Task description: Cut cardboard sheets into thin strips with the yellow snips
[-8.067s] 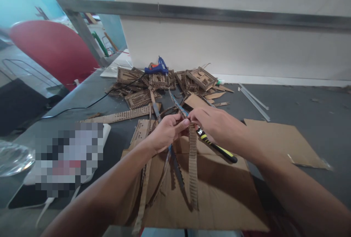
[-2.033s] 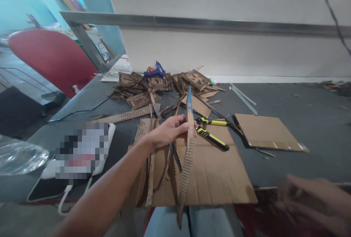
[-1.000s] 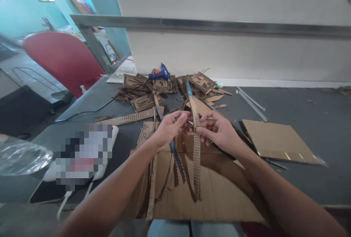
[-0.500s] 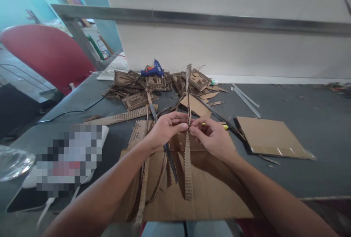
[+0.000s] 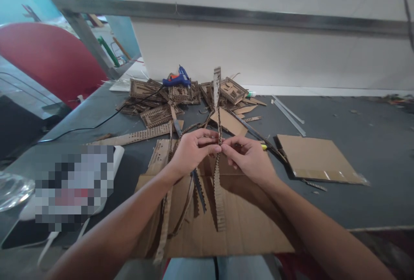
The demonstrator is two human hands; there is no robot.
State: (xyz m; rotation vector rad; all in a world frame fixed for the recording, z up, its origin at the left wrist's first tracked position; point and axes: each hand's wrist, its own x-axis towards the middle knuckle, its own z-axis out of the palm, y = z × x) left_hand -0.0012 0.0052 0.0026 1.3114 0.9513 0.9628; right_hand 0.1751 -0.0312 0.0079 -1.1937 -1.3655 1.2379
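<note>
A long strip of corrugated cardboard [image 5: 220,202] runs upright between my hands, its ribbed tail hanging toward me and its other end standing up behind the fingers. My left hand [image 5: 196,150] pinches it from the left between thumb and fingers. From the right, my right hand [image 5: 247,157] pinches the same spot, the fingertips of both nearly meeting. Beneath them lies a large cardboard sheet [image 5: 249,224]. More thin cardboard strips [image 5: 166,224] curl and hang left of the held one. Something yellow [image 5: 264,146] shows just behind my right hand.
A blue glue gun [image 5: 177,79] rests on piled ribbed cardboard pieces [image 5: 158,114] at the back. A flat cardboard panel [image 5: 318,157] lies right, near clear glue sticks [image 5: 289,116]. Left are a blurred-out device [image 5: 77,185], a clear plastic object [image 5: 14,191] and a red chair [image 5: 48,60].
The camera view has shifted slightly. The cardboard strip's upper end has turned to show more of its flat face, and its lower tail has twisted a little. Both hands keep their pinch.
</note>
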